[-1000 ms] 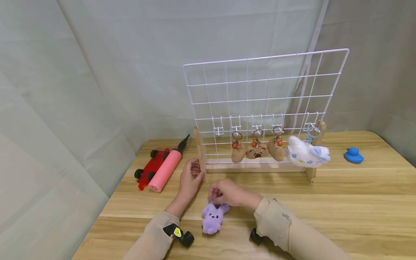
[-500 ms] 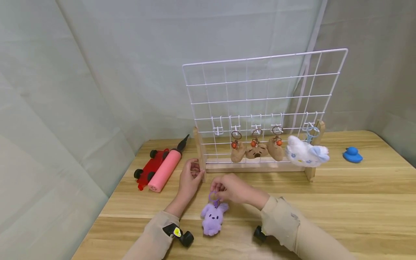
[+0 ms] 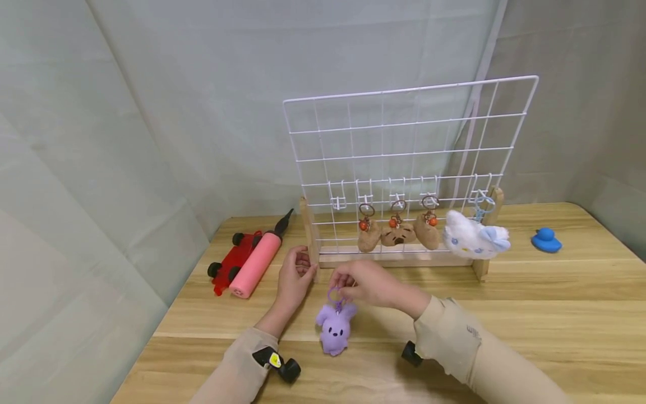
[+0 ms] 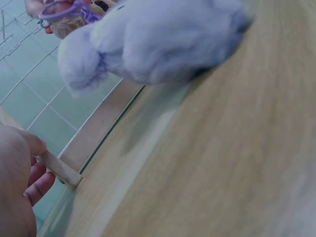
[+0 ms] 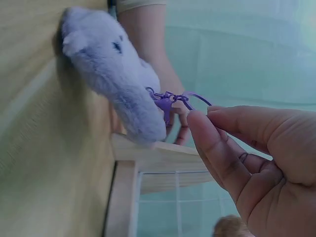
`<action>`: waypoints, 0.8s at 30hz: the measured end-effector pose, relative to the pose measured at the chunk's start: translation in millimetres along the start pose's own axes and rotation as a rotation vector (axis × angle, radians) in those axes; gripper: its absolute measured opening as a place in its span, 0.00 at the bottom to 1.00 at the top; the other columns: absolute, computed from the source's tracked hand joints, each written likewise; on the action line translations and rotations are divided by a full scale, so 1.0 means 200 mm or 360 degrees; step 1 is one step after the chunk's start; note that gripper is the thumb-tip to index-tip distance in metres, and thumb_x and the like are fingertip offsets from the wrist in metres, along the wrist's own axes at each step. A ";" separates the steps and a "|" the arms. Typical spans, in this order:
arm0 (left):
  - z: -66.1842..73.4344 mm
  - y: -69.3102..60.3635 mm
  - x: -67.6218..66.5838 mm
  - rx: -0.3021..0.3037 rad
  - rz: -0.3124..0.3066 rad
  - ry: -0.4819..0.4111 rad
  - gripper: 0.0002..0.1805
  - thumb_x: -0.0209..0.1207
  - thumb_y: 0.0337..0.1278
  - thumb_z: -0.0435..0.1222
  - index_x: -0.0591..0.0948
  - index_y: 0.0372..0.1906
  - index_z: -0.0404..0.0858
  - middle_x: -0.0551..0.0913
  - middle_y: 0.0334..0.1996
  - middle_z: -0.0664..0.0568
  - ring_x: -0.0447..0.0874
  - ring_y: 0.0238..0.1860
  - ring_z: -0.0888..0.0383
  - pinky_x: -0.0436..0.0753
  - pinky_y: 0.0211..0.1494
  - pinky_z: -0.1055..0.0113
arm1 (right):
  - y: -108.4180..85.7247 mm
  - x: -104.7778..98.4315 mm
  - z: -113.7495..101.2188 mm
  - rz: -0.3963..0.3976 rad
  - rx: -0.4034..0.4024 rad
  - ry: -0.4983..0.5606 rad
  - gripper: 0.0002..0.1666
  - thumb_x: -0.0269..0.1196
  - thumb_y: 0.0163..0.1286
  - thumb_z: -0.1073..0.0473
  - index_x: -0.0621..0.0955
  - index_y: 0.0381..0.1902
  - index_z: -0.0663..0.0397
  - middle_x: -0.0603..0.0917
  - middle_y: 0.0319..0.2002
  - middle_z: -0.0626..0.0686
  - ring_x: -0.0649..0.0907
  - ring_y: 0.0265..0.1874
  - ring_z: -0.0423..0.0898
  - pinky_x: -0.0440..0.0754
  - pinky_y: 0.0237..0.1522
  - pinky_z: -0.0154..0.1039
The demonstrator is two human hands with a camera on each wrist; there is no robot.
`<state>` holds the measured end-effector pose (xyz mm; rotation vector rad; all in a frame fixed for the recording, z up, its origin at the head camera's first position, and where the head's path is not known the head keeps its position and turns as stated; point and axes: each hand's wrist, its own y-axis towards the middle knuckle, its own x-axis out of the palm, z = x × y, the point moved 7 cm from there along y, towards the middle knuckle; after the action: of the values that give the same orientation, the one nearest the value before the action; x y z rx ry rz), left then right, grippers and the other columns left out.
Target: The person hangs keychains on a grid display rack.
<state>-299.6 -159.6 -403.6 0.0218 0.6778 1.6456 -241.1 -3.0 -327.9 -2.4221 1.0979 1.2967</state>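
Note:
My right hand pinches the purple ring of a plush bunny keychain between thumb and forefinger. The lilac bunny hangs upright below the ring, its lower end at or just above the table; I cannot tell whether it touches. With thumb and curled fingers, my left hand holds the left wooden post of a white wire grid rack. Several hooks line the grid. The leftmost hook carries nothing. Brown plush keychains and a white cat plush hang from the others.
A pink hand pump with a black nozzle lies left of the rack, against a red toy car with black wheels. A blue toy duck sits to the right on the wooden table. Pale curtains hang behind.
My right hand has moved up and slightly right, towards the rack, raising the ring. The bunny has tipped from lying to upright. My left hand stays at the post.

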 end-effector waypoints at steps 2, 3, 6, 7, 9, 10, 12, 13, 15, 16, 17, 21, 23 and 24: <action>0.00 0.00 0.00 -0.0004 0.0003 0.0011 0.22 0.63 0.52 0.23 0.71 0.53 0.29 0.80 0.40 0.36 0.81 0.39 0.48 0.81 0.38 0.74 | 0.00 -0.02 -0.01 -0.0021 -0.0004 0.0004 0.02 0.65 0.64 0.63 0.83 0.35 0.54 0.85 0.28 0.48 0.81 0.26 0.32 0.79 0.31 0.25; 0.00 0.00 0.00 -0.0003 0.0004 0.0020 0.22 0.63 0.52 0.23 0.71 0.53 0.29 0.80 0.40 0.36 0.81 0.39 0.48 0.81 0.38 0.74 | 0.00 -0.03 -0.02 -0.0033 0.0001 0.0017 0.02 0.64 0.64 0.63 0.83 0.35 0.55 0.85 0.28 0.48 0.81 0.26 0.33 0.79 0.31 0.25; 0.00 0.00 0.00 -0.0007 0.0007 0.0030 0.23 0.63 0.51 0.23 0.71 0.53 0.29 0.80 0.40 0.36 0.81 0.39 0.48 0.81 0.38 0.74 | 0.00 -0.07 -0.05 -0.0052 0.0007 0.0040 0.02 0.63 0.65 0.65 0.82 0.35 0.56 0.85 0.27 0.49 0.83 0.25 0.35 0.80 0.30 0.25; -0.01 0.00 0.00 -0.0010 0.0004 0.0033 0.23 0.63 0.51 0.23 0.71 0.53 0.29 0.80 0.40 0.37 0.81 0.39 0.48 0.81 0.38 0.75 | -0.01 -0.09 -0.06 -0.0053 0.0009 0.0040 0.02 0.63 0.65 0.65 0.82 0.35 0.56 0.85 0.28 0.49 0.83 0.25 0.36 0.80 0.30 0.25; -0.01 0.00 0.00 -0.0020 -0.0003 0.0027 0.23 0.63 0.51 0.23 0.71 0.53 0.29 0.80 0.40 0.37 0.81 0.39 0.48 0.81 0.38 0.75 | -0.01 -0.12 -0.08 -0.0041 -0.0004 -0.0015 0.02 0.63 0.65 0.65 0.82 0.34 0.56 0.85 0.28 0.49 0.82 0.26 0.35 0.80 0.31 0.25; -0.01 0.00 0.00 -0.0028 -0.0005 0.0020 0.23 0.64 0.51 0.23 0.71 0.54 0.29 0.80 0.40 0.37 0.81 0.39 0.48 0.81 0.38 0.75 | 0.00 -0.14 -0.09 -0.0032 -0.0010 -0.0045 0.01 0.63 0.65 0.65 0.82 0.34 0.56 0.85 0.28 0.48 0.82 0.27 0.34 0.80 0.32 0.24; -0.02 0.00 0.01 -0.0034 -0.0009 0.0016 0.23 0.63 0.52 0.23 0.71 0.54 0.29 0.79 0.40 0.37 0.81 0.39 0.48 0.81 0.38 0.76 | 0.00 -0.17 -0.11 -0.0019 -0.0018 -0.0097 0.01 0.64 0.65 0.63 0.82 0.34 0.55 0.86 0.29 0.48 0.81 0.28 0.33 0.80 0.33 0.24; -0.02 0.00 0.01 -0.0034 -0.0011 0.0014 0.23 0.63 0.52 0.23 0.71 0.54 0.29 0.79 0.40 0.37 0.81 0.40 0.48 0.81 0.38 0.76 | 0.00 -0.18 -0.12 -0.0011 -0.0035 -0.0127 0.02 0.64 0.65 0.63 0.82 0.34 0.55 0.86 0.29 0.48 0.81 0.28 0.33 0.80 0.33 0.24; -0.02 0.00 0.01 -0.0029 -0.0011 0.0013 0.23 0.63 0.52 0.23 0.71 0.54 0.29 0.79 0.40 0.37 0.81 0.40 0.48 0.81 0.38 0.76 | 0.01 -0.21 -0.13 0.0005 -0.0039 -0.0175 0.02 0.65 0.64 0.61 0.82 0.34 0.54 0.86 0.29 0.47 0.81 0.28 0.34 0.80 0.33 0.24; -0.02 0.00 0.01 -0.0028 -0.0012 0.0013 0.23 0.63 0.52 0.23 0.71 0.54 0.29 0.79 0.40 0.37 0.81 0.40 0.48 0.80 0.38 0.76 | 0.01 -0.22 -0.14 0.0011 -0.0044 -0.0191 0.01 0.65 0.64 0.62 0.82 0.34 0.54 0.86 0.29 0.47 0.81 0.28 0.34 0.80 0.34 0.25; -0.02 0.00 0.01 -0.0028 -0.0013 0.0012 0.22 0.63 0.52 0.23 0.71 0.54 0.29 0.79 0.40 0.37 0.81 0.40 0.48 0.80 0.38 0.76 | 0.01 -0.23 -0.14 0.0021 -0.0046 -0.0217 0.01 0.65 0.63 0.62 0.83 0.34 0.53 0.86 0.29 0.47 0.81 0.29 0.34 0.80 0.34 0.25; -0.02 0.00 0.01 -0.0026 -0.0020 0.0016 0.23 0.63 0.52 0.23 0.71 0.54 0.29 0.79 0.41 0.36 0.80 0.40 0.48 0.80 0.38 0.76 | 0.02 -0.28 -0.16 0.0040 -0.0031 -0.0283 0.02 0.65 0.63 0.63 0.83 0.34 0.52 0.86 0.29 0.46 0.82 0.29 0.35 0.80 0.35 0.26; -0.02 0.00 0.01 -0.0024 -0.0026 0.0016 0.23 0.63 0.52 0.23 0.71 0.54 0.29 0.79 0.41 0.36 0.80 0.40 0.47 0.80 0.39 0.76 | 0.03 -0.30 -0.16 0.0045 -0.0017 -0.0297 0.02 0.65 0.63 0.62 0.83 0.35 0.52 0.86 0.29 0.46 0.82 0.30 0.35 0.80 0.35 0.27; -0.01 0.00 0.01 -0.0017 -0.0027 0.0021 0.23 0.63 0.52 0.23 0.71 0.54 0.29 0.79 0.41 0.36 0.80 0.40 0.47 0.80 0.39 0.76 | 0.03 -0.31 -0.16 0.0043 -0.0010 -0.0293 0.02 0.65 0.64 0.63 0.83 0.35 0.53 0.86 0.30 0.46 0.82 0.30 0.35 0.80 0.35 0.27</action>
<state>-301.4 -159.3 -406.3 -0.0024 0.6773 1.6344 -245.5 9.8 -258.6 -2.2452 1.0812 1.4992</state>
